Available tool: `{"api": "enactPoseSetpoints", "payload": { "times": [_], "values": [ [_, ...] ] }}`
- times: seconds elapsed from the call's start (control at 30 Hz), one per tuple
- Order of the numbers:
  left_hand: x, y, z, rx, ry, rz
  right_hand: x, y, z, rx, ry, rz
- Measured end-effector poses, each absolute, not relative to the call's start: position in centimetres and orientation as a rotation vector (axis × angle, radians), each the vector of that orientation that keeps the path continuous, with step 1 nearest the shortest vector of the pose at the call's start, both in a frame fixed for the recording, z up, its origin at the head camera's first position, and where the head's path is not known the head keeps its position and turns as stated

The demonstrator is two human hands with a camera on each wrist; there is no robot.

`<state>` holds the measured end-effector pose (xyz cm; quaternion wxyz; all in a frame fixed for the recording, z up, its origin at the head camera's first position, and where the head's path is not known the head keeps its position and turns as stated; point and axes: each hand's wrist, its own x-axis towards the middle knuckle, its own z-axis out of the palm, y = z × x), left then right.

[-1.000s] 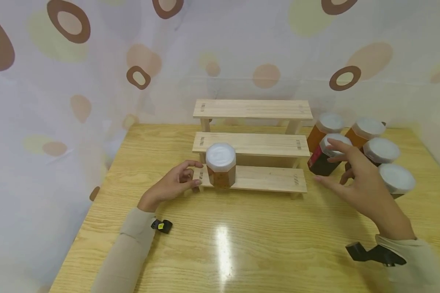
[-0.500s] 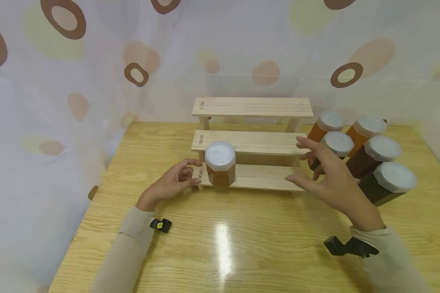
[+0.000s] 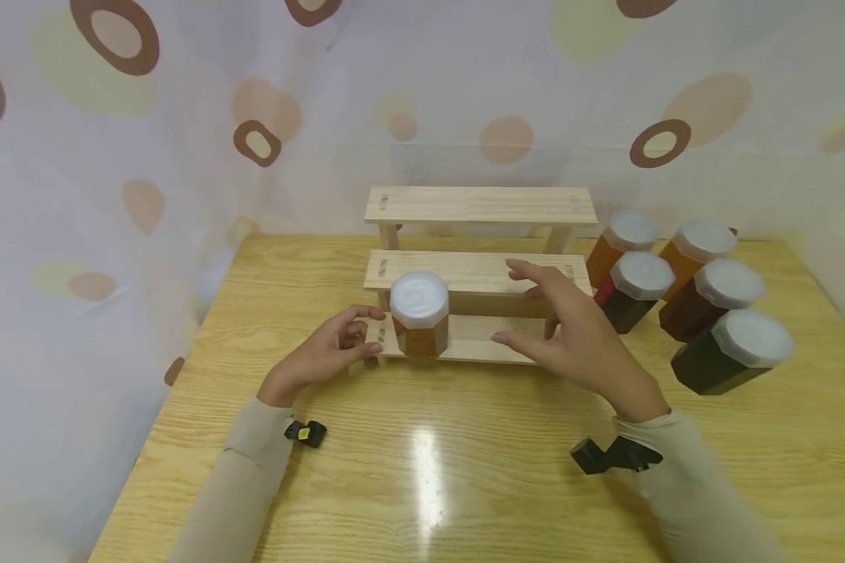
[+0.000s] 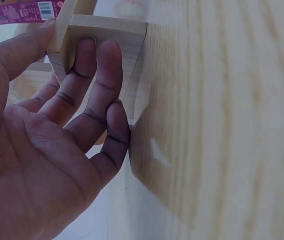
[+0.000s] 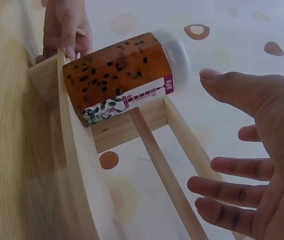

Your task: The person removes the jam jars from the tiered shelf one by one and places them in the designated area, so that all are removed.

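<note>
A three-step wooden display rack stands on the table. My left hand grips the left end of its lowest step, and in the left wrist view the thumb lies at the board's edge with the fingers curled by the leg. Upright on that step, near its left end, is a white-lidded jar of amber jam; the right wrist view shows black seeds in the jam and a printed label. To the jar's right, my right hand hovers over the lower steps, fingers spread and holding nothing.
Several more white-lidded jars stand right of the rack: amber ones at the back, a dark one with a red label, a brown one and a blackish one. A patterned cloth hangs behind the table.
My right hand has moved left, away from the group of jars, to over the rack's lower steps. My left hand and the amber jar on the lowest step have stayed put.
</note>
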<state>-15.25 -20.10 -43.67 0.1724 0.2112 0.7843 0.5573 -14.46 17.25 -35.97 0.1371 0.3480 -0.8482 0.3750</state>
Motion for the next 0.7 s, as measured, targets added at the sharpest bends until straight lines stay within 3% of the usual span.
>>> {"api": "enactPoseSetpoints", "payload": {
  "times": [0.7],
  "values": [
    [-15.4,-20.1,-43.9,0.593,2.233,1.596,-15.6,11.1,-36.3,1.113,-2.471,1.258]
  ]
}}
